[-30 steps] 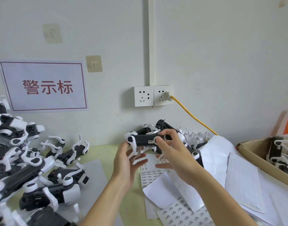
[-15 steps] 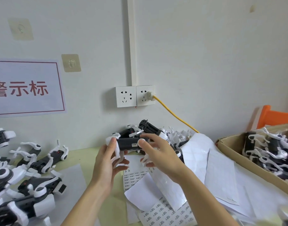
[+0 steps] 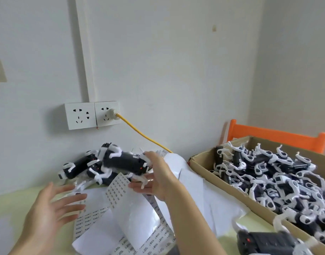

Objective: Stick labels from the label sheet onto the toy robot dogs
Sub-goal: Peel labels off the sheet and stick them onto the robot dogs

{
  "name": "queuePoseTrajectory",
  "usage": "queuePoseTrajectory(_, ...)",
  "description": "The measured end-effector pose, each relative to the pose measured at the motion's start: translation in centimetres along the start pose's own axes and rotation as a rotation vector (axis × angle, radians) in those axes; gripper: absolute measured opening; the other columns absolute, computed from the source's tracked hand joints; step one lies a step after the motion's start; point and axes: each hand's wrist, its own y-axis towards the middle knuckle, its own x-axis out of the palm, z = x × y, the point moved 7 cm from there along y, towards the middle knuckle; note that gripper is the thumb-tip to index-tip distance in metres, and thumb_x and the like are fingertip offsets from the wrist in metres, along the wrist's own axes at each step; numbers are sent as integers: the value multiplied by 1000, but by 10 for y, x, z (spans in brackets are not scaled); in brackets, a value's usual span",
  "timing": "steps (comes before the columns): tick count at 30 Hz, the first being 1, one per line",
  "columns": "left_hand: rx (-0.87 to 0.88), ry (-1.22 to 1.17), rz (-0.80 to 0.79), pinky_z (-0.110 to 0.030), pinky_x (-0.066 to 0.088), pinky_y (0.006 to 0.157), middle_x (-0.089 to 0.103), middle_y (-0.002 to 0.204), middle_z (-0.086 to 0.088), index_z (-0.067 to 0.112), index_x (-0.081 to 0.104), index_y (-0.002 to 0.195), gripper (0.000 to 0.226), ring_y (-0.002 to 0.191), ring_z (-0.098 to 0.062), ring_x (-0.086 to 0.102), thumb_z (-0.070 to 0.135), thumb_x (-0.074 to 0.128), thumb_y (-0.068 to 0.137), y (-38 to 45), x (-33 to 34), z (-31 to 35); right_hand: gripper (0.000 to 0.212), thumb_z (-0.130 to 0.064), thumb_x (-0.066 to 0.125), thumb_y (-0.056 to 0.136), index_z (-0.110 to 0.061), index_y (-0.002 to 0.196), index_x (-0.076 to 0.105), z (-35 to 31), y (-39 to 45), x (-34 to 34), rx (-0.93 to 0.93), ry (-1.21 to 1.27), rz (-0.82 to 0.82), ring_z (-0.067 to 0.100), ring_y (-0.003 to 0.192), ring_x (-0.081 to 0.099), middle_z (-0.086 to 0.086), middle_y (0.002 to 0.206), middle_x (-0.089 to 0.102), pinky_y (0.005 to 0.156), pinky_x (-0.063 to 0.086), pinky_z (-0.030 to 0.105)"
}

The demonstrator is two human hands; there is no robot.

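Right hand (image 3: 159, 178) gripping toy dog (image 3: 124, 162), left hand (image 3: 53, 208) spread, cardboard box (image 3: 204, 162) beside.

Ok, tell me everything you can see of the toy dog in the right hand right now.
The toy robot dog has a black body with white jointed legs, plastic by its look, and a small red dot near its right end. It lies lengthwise, roughly level and motion-blurred, above the label sheets and in front of other dogs piled by the wall. The right hand touches its right end with fingers mostly extended; whether it grips is unclear. The left hand is apart from it, open.
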Motion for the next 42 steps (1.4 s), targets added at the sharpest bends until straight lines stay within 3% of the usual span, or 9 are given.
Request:
queuePoseTrajectory(4, -32, 15, -32, -42, 41, 62, 76, 84, -20, 8, 63, 105, 52, 58, -31, 66, 47, 29, 104, 4, 5, -3, 37, -30, 34, 106, -2, 119, 53, -54, -6, -38, -403, 985, -13, 49, 99, 65, 28, 117, 57, 74, 58, 49)
queuePoseTrajectory(6, -41, 34, -37, -42, 40, 62, 76, 84, -20, 8, 63, 105, 51, 66, -35, 61, 45, 30, 104, 4, 6, -4, 45, -38, 27, 107, -9, 132, 52, -68, -15, -59, -549, 1106, 1, 47, 108, 66, 23, 127, 62, 86, 53, 53)
queuePoseTrajectory(11, -23, 197, -39, -37, 44, 58, 75, 88, -22, 8, 66, 105, 39, 67, -35, 62, 34, 37, 105, 1, 11, -4, 35, -28, 36, 107, -33, 137, 52, -45, -10, -43, -465, 527, 272, 30, 102, 70, 5, 124, 67, 88, 55, 41)
queuePoseTrajectory(16, 167, 656, -5, -31, 48, 68, 76, 84, 0, 26, 71, 88, 17, 77, -17, 67, 19, 60, 99, -13, 17, 3, 33, -13, 39, 98, -22, 110, 69, -13, 2, 21, -280, -167, 42, 19, 79, 73, 3, 92, 78, 69, 53, 27)
queuePoseTrajectory(18, 224, 897, -17, -17, 45, 68, 71, 91, 10, 35, 66, 88, 16, 84, -2, 64, 22, 61, 97, -16, 17, 7, 32, -16, 44, 95, -25, 111, 70, -1, 4, 38, -312, -513, -23, 14, 86, 70, -4, 95, 75, 69, 50, 19)
queuePoseTrajectory(21, 234, 1099, -25, -26, 48, 76, 65, 105, 12, 35, 63, 96, 8, 93, -4, 60, 30, 57, 96, -18, 13, 17, 35, -20, 46, 95, -32, 121, 66, 20, 8, 54, -335, -870, -107, -1, 83, 62, -15, 98, 63, 57, 45, 7)
queuePoseTrajectory(30, -22, 2044, -235, -40, 39, 101, 47, 141, -6, 30, 43, 141, 48, 129, -28, 45, 44, 48, 96, -1, -69, 79, 33, -26, 45, 101, -30, 129, 62, 36, 18, 63, -376, -1142, -151, 5, 94, 61, -3, 125, 67, 74, 45, 18)
queuePoseTrajectory(35, -416, 2002, -425, -37, 43, 105, 54, 136, 0, 38, 41, 141, 64, 122, -23, 53, 66, 58, 87, -15, -141, 96, 23, -28, 45, 103, -32, 108, 67, 36, 16, 64, -392, -1148, -151, 8, 97, 58, -10, 108, 66, 84, 43, 27)
queuePoseTrajectory(42, -120, 1853, -177, -30, 45, 88, 52, 126, -7, 23, 60, 122, 27, 106, -23, 55, 22, 57, 96, -11, -139, 84, 21, -34, 44, 104, -39, 111, 63, 36, 14, 67, -394, -1127, -134, 5, 92, 59, -9, 103, 66, 81, 43, 26)
